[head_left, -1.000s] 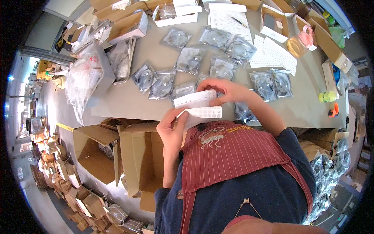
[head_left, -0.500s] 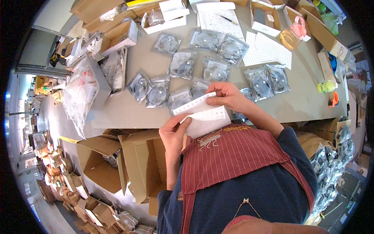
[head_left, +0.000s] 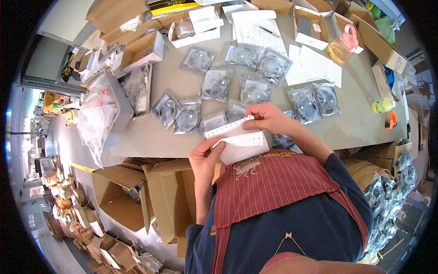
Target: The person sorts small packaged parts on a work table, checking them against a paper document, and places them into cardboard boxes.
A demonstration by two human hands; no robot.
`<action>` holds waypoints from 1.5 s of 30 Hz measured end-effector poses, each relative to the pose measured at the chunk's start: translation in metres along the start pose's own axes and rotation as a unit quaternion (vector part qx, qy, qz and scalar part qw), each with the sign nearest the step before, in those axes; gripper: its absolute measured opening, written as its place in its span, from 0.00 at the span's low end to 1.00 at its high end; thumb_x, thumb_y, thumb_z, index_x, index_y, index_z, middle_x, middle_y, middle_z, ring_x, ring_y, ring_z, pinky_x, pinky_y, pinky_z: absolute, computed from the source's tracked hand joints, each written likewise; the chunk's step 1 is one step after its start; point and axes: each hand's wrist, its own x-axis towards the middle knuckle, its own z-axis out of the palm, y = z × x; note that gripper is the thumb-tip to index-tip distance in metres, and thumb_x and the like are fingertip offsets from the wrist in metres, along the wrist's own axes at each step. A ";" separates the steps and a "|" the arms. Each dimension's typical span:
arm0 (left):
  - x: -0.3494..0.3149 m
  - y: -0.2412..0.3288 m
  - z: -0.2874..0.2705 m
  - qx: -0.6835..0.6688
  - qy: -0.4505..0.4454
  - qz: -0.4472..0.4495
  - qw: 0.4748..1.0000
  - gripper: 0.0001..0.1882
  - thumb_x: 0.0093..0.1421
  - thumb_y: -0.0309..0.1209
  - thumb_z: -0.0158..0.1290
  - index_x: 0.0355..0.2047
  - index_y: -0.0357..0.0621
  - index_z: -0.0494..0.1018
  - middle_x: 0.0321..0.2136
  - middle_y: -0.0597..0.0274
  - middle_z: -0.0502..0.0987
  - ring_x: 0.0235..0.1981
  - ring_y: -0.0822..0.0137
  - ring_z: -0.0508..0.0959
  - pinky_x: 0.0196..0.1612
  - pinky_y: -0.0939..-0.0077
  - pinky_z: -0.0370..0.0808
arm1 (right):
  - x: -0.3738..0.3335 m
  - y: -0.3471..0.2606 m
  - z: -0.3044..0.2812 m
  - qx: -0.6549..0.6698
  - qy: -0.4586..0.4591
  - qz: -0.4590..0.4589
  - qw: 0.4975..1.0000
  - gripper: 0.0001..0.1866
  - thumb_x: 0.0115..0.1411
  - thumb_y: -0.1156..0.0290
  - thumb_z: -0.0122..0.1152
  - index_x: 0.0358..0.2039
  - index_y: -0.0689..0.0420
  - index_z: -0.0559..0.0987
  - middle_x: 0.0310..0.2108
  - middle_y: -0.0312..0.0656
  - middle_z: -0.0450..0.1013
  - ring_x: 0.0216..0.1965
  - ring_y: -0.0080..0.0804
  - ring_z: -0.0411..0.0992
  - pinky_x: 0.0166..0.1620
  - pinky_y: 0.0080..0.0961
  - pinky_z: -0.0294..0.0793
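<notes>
A white label sheet [head_left: 244,144] with small printed round stickers along its folded strip is held between both hands, close to the apron. My left hand [head_left: 206,157] pinches its left end with thumb and fingers. The thumb and forefinger of my right hand [head_left: 269,118] close on the upper right end of the strip. Just beyond the sheet lie clear plastic bags with dark coiled cables, such as one bag [head_left: 213,122] partly hidden by the sheet and another bag [head_left: 187,117] to its left. Several of the bags carry a small round white sticker.
Two bags [head_left: 315,102] lie on the table's right. Printed sheets [head_left: 315,66], a pen [head_left: 269,31], a pink-lidded jug [head_left: 343,45] and an orange tape dispenser [head_left: 391,120] are farther out. A grey bin [head_left: 119,107] stands left; open cartons [head_left: 119,201] sit below the table edge.
Both hands keep their grip on the label sheet. The view has shifted slightly, so the table and bags appear a little lower in the picture. No bag has been moved.
</notes>
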 end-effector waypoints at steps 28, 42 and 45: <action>0.024 -0.017 -0.029 0.034 0.130 -0.021 0.991 0.12 0.56 0.23 0.61 0.41 0.31 0.80 0.30 0.66 0.79 0.28 0.78 0.72 0.34 0.85 0.68 | 0.060 0.018 -0.114 -0.397 0.159 -0.117 0.896 0.06 0.55 0.70 0.61 0.32 0.57 0.81 0.30 0.44 0.77 0.33 0.39 0.77 0.35 0.32 0.75; 0.024 -0.020 -0.045 0.036 0.163 -0.025 0.986 0.12 0.56 0.25 0.62 0.40 0.31 0.80 0.30 0.67 0.79 0.28 0.79 0.73 0.34 0.85 0.69 | 0.151 0.048 -0.204 -0.668 0.136 0.133 0.719 0.11 0.49 0.72 0.60 0.34 0.57 0.83 0.35 0.53 0.79 0.41 0.49 0.78 0.42 0.41 0.78; 0.026 -0.016 -0.040 0.035 0.171 -0.026 0.984 0.12 0.56 0.25 0.62 0.40 0.32 0.80 0.28 0.69 0.78 0.27 0.80 0.70 0.32 0.86 0.67 | 0.184 0.035 -0.190 -0.586 0.086 0.063 0.803 0.11 0.49 0.73 0.59 0.35 0.57 0.82 0.35 0.52 0.79 0.43 0.49 0.78 0.42 0.40 0.78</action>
